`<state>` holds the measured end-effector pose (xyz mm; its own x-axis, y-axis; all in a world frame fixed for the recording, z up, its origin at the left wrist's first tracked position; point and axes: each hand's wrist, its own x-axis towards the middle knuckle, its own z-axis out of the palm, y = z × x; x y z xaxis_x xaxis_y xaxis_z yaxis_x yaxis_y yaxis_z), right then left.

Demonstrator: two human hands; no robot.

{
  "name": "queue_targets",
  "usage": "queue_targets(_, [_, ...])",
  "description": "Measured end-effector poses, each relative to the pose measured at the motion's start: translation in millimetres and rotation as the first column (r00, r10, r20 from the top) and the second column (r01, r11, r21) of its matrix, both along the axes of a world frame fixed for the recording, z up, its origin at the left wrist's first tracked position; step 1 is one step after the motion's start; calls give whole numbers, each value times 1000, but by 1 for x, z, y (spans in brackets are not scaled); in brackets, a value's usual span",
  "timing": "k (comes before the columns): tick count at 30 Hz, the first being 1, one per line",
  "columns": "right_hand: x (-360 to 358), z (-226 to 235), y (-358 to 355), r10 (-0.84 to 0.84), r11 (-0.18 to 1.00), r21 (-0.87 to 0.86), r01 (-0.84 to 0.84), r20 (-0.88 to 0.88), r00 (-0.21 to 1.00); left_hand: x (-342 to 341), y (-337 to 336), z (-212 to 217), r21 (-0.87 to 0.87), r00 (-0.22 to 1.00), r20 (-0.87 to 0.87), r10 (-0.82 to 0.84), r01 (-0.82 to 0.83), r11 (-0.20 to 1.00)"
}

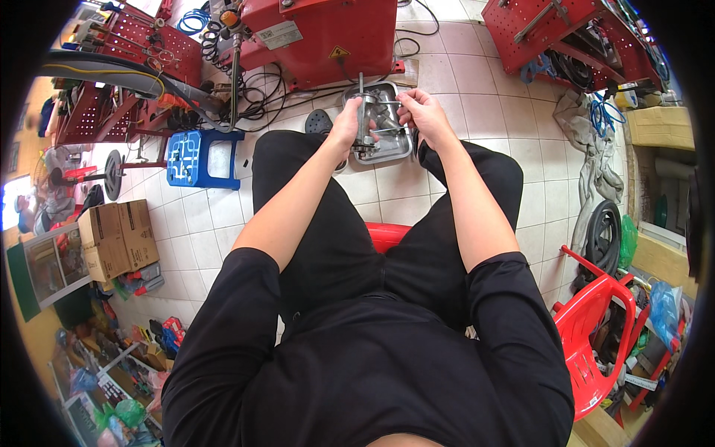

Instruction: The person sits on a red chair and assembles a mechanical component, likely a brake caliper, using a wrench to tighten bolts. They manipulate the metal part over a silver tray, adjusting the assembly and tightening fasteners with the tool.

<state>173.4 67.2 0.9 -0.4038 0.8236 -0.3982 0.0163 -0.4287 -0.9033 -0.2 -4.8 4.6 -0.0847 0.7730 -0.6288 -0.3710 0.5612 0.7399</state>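
Observation:
Between my knees, my left hand [347,125] is wrapped round a metal part with a long shaft [362,112], held upright over the near left side of a grey tray [395,155]. My right hand [423,116] pinches the end of a thin metal rod [389,103] that runs across toward that part. Whether the rod touches or enters the part, I cannot tell. Several loose metal parts [387,121] lie in the tray beneath my hands, partly hidden by them.
A red machine [320,45] stands just beyond the tray, with black cables [261,97] on the tiled floor. To the left are a blue stool [197,158] and a cardboard box [119,238]. A red chair [596,335] stands at the right.

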Motion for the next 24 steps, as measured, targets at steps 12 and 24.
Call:
queue_targets(12, [2,-9,2,-40,976,215,44,-25,999,0,-1,4,-6,997,70,14,-13,1000])
queue_targets(24, [-11,-79,29,57,977,138,-163,567,821,-8,9,-1,-77,811,395,431,-438,896])
